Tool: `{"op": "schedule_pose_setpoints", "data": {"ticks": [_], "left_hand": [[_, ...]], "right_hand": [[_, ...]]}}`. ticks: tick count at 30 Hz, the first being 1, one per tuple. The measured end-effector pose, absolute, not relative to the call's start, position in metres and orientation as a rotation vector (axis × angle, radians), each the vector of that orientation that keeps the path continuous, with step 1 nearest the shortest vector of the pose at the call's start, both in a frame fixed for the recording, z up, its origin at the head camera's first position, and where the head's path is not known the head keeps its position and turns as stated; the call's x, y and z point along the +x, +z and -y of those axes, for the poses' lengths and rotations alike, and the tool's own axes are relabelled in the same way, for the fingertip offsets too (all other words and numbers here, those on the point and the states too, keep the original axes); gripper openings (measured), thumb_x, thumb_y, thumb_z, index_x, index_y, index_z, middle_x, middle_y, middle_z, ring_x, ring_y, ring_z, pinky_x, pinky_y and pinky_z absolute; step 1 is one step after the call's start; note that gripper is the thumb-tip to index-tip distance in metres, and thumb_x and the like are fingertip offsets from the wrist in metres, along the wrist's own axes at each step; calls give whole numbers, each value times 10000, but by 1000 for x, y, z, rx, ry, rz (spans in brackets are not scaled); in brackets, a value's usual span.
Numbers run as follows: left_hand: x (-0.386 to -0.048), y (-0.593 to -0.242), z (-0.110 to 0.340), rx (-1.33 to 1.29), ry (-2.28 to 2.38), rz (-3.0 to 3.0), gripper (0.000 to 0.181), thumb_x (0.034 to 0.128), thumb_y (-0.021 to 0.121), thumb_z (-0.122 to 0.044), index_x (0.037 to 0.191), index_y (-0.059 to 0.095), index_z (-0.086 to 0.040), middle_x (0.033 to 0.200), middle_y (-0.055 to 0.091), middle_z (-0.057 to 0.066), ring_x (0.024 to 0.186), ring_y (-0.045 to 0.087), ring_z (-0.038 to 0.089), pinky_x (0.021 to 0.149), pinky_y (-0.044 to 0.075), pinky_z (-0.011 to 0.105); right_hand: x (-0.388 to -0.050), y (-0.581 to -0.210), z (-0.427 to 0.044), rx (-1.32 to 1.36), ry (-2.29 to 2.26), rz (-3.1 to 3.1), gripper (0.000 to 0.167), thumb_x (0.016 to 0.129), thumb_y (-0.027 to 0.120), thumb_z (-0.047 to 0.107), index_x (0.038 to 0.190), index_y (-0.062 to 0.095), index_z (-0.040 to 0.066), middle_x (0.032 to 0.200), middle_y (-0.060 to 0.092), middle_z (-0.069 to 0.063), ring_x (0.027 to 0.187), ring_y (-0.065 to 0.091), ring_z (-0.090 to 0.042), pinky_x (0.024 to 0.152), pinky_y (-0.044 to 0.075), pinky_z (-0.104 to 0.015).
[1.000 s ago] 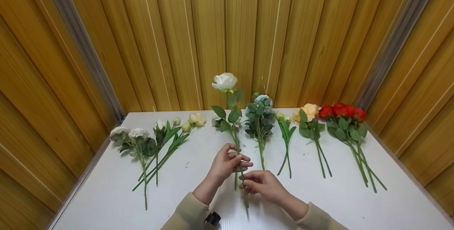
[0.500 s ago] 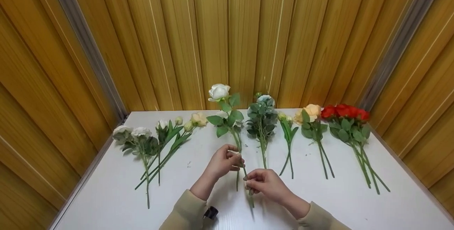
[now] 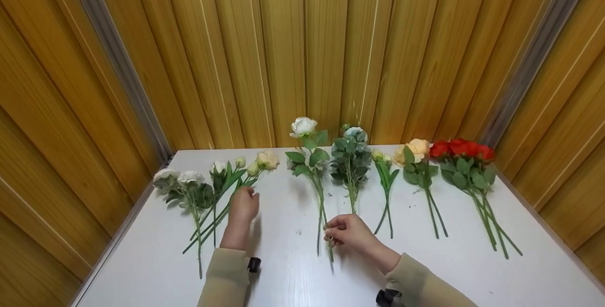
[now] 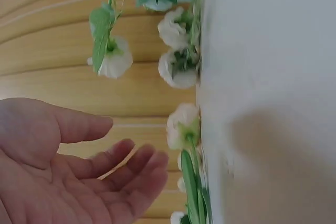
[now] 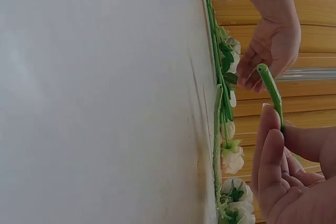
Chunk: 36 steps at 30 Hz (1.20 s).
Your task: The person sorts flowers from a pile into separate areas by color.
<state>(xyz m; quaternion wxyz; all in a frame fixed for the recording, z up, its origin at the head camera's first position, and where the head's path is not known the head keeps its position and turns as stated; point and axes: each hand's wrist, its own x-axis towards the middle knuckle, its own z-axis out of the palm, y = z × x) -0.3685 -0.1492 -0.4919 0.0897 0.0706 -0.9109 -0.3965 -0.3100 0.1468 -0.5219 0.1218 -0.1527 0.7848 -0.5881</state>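
Observation:
My right hand (image 3: 350, 232) pinches the lower stem of a white rose (image 3: 303, 127) between thumb and fingers. In the right wrist view, the cut end of that green stem (image 5: 270, 85) sticks out past the fingertips. The rose's bloom stands raised against the wall panels. My left hand (image 3: 244, 204) is above the table by the cream flower (image 3: 267, 160) and its neighbours, covering part of their stems. In the left wrist view this hand (image 4: 89, 174) holds nothing, its fingers loosely bent. Whether it touches any stem I cannot tell from the head view.
White flowers (image 3: 191, 178) lie at the left of the white table (image 3: 283, 274). Blue-green flowers (image 3: 350, 153), green-budded tulips (image 3: 386, 179), peach roses (image 3: 418, 150) and red roses (image 3: 463, 147) lie to the right. Another stem (image 3: 319, 231) lies under the held rose. Wood-look panels stand behind.
My left hand has let go of the white rose's stem and moved left to the cream flowers. My right hand keeps its pinch; the bloom has come down from its earlier height.

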Motion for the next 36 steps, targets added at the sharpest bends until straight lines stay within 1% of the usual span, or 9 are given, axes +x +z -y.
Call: {"op": "schedule_pose_setpoints", "data": {"ticks": [4, 8, 16, 21, 25, 28, 30, 33, 36], "left_hand": [[-371, -497, 176, 410, -1016, 2742, 401, 1028, 567, -128, 1274, 560, 188, 1300, 537, 435, 1248, 522, 577, 1031, 471, 628], [-368, -499, 195, 565, -965, 2815, 504, 1024, 552, -132, 1361, 430, 221, 1394, 402, 493, 1329, 395, 637, 1083, 402, 676], [-365, -506, 212, 621, -926, 2918, 456, 1026, 344, -5, 1410, 345, 242, 1420, 374, 510, 1352, 378, 651, 1124, 363, 693], [-363, -509, 216, 570, -927, 2905, 434, 1018, 337, 16, 1369, 353, 271, 1318, 446, 523, 1258, 474, 649, 1056, 430, 686], [-362, -509, 218, 546, -941, 2907, 395, 1005, 373, 29, 1313, 415, 274, 1235, 543, 479, 1182, 559, 610, 1004, 484, 654], [-360, -508, 219, 515, -901, 2916, 318, 971, 429, 19, 1165, 561, 233, 1139, 627, 427, 1085, 631, 565, 929, 533, 622], [-359, -507, 220, 499, -906, 2914, 248, 944, 454, 17, 1018, 632, 173, 1037, 667, 381, 950, 668, 505, 836, 556, 593], [-356, -506, 222, 499, -983, 2896, 207, 918, 450, 19, 879, 637, 98, 931, 675, 315, 783, 611, 372, 731, 544, 526], [-356, -504, 224, 503, -1072, 2897, 205, 919, 459, 13, 904, 646, 96, 939, 679, 284, 759, 555, 300, 706, 519, 453]], "right_hand": [[-317, -526, -142, -416, -1653, -2329, 184, 978, 657, 22, 1063, 691, -138, 851, 768, -169, 624, 659, -67, 633, 580, -237], [-322, -528, -138, -379, -1607, -2367, 145, 971, 665, 15, 1029, 713, -108, 819, 764, -131, 606, 646, -68, 611, 568, -237], [-327, -527, -131, -256, -1574, -2377, 129, 952, 681, -1, 1034, 692, -100, 758, 746, -100, 560, 628, -75, 539, 520, -207], [-330, -528, -128, -176, -1596, -2341, 211, 933, 688, -17, 1105, 583, -77, 728, 720, -89, 523, 610, -101, 521, 523, -234], [-331, -530, -127, -164, -1585, -2340, 222, 922, 699, -19, 1085, 552, -54, 711, 709, -87, 505, 613, -105, 516, 527, -237], [-331, -530, -127, -171, -1564, -2352, 218, 923, 701, -10, 1074, 547, -46, 720, 715, -95, 503, 624, -102, 515, 529, -231], [-331, -530, -127, -176, -1554, -2353, 222, 924, 700, -4, 1074, 542, -43, 728, 720, -102, 502, 629, -103, 517, 530, -231], [-330, -531, -127, -178, -1541, -2353, 223, 921, 708, 0, 1066, 543, -40, 730, 721, -113, 491, 629, -105, 514, 527, -233], [-330, -531, -126, -182, -1531, -2349, 209, 918, 711, -6, 1043, 546, -38, 735, 722, -124, 482, 628, -109, 516, 534, -240]]}}
